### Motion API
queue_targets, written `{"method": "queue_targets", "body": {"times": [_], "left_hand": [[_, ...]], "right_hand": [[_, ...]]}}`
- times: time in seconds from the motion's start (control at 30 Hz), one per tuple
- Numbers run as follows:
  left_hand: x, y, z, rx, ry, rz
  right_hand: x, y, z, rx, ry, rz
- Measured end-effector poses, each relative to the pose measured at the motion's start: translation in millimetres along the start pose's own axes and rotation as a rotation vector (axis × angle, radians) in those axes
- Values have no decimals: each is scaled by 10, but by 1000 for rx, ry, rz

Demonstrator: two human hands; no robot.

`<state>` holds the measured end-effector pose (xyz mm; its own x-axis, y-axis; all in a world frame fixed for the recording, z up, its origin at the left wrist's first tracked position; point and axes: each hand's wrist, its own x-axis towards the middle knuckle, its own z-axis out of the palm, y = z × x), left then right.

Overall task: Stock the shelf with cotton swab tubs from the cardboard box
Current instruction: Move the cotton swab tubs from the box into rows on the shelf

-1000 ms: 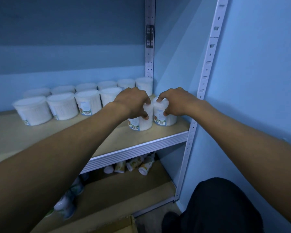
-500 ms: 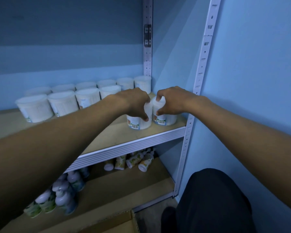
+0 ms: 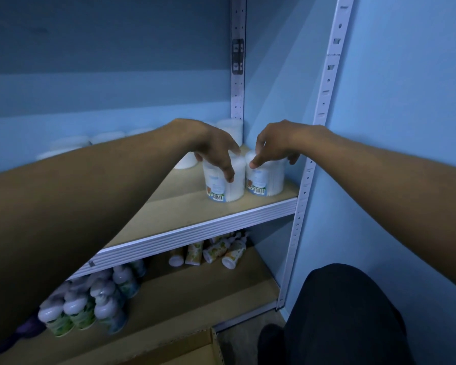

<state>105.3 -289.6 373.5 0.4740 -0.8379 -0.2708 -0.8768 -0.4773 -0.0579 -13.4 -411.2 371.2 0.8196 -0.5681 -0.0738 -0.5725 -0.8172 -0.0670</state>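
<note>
Two white cotton swab tubs stand side by side at the right end of the wooden shelf (image 3: 184, 206), labels and barcodes facing me. My left hand (image 3: 213, 148) hovers over the left tub (image 3: 215, 187), its loose fingers hanging down the tub's front. Above the right tub (image 3: 267, 180), my right hand (image 3: 274, 143) has its fingers apart, with the index fingertip at the lid's edge. Neither hand grips its tub. More tubs (image 3: 232, 130) line the back of the shelf, mostly hidden by my left arm. A corner of the cardboard box (image 3: 192, 349) shows at the bottom.
The white metal upright (image 3: 308, 180) stands just right of the right tub, against the blue wall. On the lower shelf stand several capped bottles (image 3: 90, 306), and several more lie on their sides (image 3: 216, 251). My dark-clothed knee (image 3: 340, 312) is at the lower right.
Both hands have loosened from the two front tubs and lifted slightly, fingers spreading. The tubs stay on the shelf. The view has tilted downward, showing more of the lower shelf.
</note>
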Motion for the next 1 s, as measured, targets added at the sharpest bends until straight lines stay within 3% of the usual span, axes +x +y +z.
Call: {"method": "queue_targets", "body": {"times": [0.6, 0.83, 1.0], "left_hand": [[-37, 70, 1, -87, 81, -106], [-14, 14, -46, -146, -1, -43], [60, -46, 0, -227, -38, -58]], "right_hand": [[97, 46, -150, 96, -257, -60], [42, -79, -195, -1, -147, -26], [65, -137, -120, -81, -157, -4]]}}
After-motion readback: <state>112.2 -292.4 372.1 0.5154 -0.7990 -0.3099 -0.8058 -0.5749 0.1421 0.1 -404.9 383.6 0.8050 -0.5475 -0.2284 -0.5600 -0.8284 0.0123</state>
